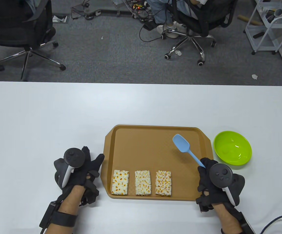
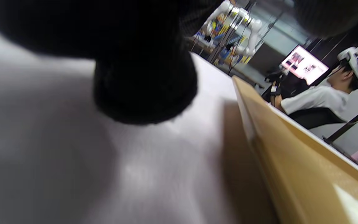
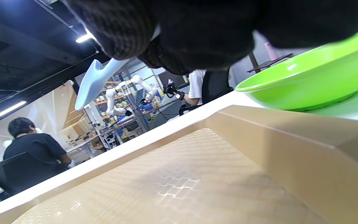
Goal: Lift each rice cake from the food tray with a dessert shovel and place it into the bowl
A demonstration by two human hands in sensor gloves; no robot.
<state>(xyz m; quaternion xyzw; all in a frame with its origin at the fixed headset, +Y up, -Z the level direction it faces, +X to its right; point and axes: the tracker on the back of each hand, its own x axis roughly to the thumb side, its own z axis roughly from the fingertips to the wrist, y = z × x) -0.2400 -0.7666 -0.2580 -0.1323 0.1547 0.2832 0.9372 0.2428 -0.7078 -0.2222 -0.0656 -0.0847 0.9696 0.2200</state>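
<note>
A brown food tray (image 1: 155, 143) lies on the white table, with three rice cakes in a row along its near edge: left (image 1: 120, 182), middle (image 1: 142, 182), right (image 1: 163, 183). My right hand (image 1: 210, 174) grips the handle of a light blue dessert shovel (image 1: 181, 143) at the tray's right edge; its blade hangs above the tray's bare right half and shows in the right wrist view (image 3: 93, 82). The green bowl (image 1: 232, 150) stands just right of the tray, with nothing in it. My left hand (image 1: 87, 165) rests flat on the table beside the tray's left rim (image 2: 291, 149).
Beyond the table's far edge stand office chairs (image 1: 192, 22) and a white wire cart (image 1: 267, 26) on grey carpet. A black cable (image 1: 277, 219) trails off my right wrist at the table's near right corner. People sit in the background of both wrist views.
</note>
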